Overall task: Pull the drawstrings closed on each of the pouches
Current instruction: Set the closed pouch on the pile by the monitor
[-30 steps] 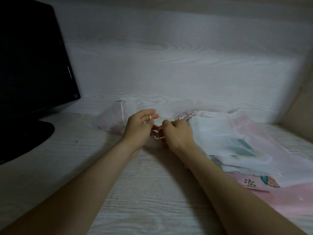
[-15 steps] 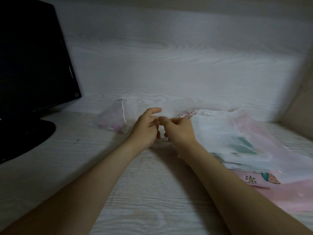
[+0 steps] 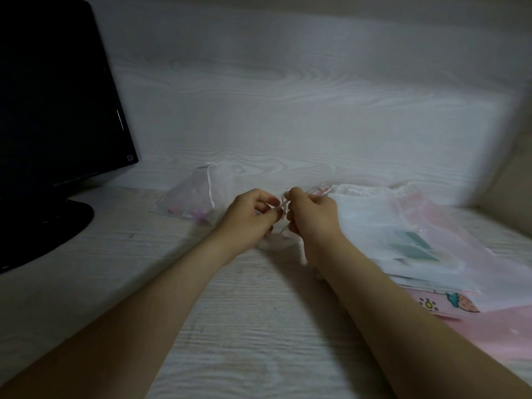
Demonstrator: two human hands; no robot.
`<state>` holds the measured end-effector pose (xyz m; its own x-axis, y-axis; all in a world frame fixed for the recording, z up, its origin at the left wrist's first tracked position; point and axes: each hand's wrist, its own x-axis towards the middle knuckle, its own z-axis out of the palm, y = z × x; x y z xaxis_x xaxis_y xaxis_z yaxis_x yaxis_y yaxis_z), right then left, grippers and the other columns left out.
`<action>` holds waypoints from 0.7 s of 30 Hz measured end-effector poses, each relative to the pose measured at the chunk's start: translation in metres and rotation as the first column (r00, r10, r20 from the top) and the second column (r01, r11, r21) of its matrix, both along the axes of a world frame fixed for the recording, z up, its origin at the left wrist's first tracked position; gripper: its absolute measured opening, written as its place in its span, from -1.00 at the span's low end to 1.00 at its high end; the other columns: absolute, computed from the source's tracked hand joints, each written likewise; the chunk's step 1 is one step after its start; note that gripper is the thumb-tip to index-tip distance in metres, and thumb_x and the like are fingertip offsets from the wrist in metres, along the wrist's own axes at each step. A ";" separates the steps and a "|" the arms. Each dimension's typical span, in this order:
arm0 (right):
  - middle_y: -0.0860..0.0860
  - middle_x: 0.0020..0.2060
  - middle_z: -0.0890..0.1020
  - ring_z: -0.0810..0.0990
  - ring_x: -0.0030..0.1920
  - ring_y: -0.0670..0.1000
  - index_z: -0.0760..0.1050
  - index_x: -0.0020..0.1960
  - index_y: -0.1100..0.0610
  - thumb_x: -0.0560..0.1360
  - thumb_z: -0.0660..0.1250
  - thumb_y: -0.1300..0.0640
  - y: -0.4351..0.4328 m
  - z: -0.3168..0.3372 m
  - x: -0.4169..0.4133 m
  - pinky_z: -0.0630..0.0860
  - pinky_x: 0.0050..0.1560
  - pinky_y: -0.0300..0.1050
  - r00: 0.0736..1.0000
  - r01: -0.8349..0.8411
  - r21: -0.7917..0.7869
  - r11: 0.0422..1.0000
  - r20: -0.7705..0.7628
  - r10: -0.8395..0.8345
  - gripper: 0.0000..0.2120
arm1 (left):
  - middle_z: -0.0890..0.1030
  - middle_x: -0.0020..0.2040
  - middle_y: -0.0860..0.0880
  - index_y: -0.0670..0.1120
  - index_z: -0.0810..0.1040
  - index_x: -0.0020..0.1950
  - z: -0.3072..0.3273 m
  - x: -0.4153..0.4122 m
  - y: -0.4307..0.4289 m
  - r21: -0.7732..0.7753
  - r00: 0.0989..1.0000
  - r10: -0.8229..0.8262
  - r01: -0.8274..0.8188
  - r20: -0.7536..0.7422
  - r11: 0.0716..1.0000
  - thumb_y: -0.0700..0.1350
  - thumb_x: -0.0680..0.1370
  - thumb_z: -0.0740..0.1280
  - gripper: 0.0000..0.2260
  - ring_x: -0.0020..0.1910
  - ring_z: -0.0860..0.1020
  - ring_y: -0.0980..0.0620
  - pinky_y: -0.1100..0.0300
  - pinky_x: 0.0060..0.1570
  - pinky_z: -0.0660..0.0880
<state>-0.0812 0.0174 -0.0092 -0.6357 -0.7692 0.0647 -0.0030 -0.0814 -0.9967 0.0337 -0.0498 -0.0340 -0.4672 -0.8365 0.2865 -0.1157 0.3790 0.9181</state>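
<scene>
My left hand point(image 3: 250, 216) and my right hand point(image 3: 311, 218) meet at the middle of the desk, fingers curled, both pinching a thin white drawstring point(image 3: 284, 207) between them. A small sheer pouch point(image 3: 273, 243) lies under and between my hands, mostly hidden. To the left rear, a sheer white pouch point(image 3: 195, 197) with pink things inside leans by the wall, its cord hanging down its side. A pile of sheer white and pink pouches point(image 3: 403, 234) lies to the right of my right hand.
A black monitor point(image 3: 57, 96) on a round base point(image 3: 43, 226) stands at the left. The pale wood-grain desk point(image 3: 244, 326) meets a matching back wall. A pink sheet with a strawberry print point(image 3: 460, 306) lies under the pile at the right.
My hands have lowered slightly and drawn the cord between them; my left fingers, stretched out half a second ago, are now curled on the drawstring.
</scene>
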 end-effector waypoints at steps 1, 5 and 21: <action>0.12 -0.37 0.46 0.46 -0.34 0.06 0.55 -0.18 0.21 0.49 0.37 0.16 0.000 0.000 -0.002 0.41 -0.26 -0.03 1.000 0.006 -0.012 1.000 0.028 -0.006 -0.87 | 0.70 -0.12 -0.06 -0.08 0.63 0.16 0.001 0.001 0.000 0.010 1.000 -0.011 0.011 0.000 1.000 -0.12 0.64 0.44 -0.88 -0.36 0.58 0.11 0.18 -0.25 0.51; 0.03 -0.45 0.60 0.54 -0.38 -0.01 0.61 -0.29 0.21 0.52 0.40 0.22 0.001 -0.001 -0.009 0.49 -0.30 -0.11 1.000 -0.018 0.001 1.000 0.007 0.018 -0.79 | 0.65 -0.29 -0.04 -0.18 0.69 0.06 0.002 0.003 -0.001 0.079 0.997 -0.079 0.079 -0.006 0.994 -0.10 0.66 0.42 -0.85 -0.41 0.49 0.09 0.22 -0.36 0.41; 0.06 -0.17 0.77 0.73 -0.12 -0.04 0.71 0.02 0.19 0.57 0.26 0.33 0.006 0.004 -0.007 0.57 -0.25 -0.31 0.988 -0.072 -0.187 0.980 -0.145 0.045 -0.76 | 0.78 -0.05 -0.01 -0.16 0.60 0.20 0.007 0.016 -0.003 0.160 0.989 -0.144 0.135 0.043 0.978 -0.13 0.67 0.39 -0.85 -0.36 0.48 0.09 0.21 -0.34 0.40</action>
<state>-0.0885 0.0235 -0.0055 -0.5647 -0.7693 0.2988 -0.1301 -0.2745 -0.9527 0.0493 -0.0529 -0.0269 -0.5935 -0.7944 0.1291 -0.1224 0.2477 0.9611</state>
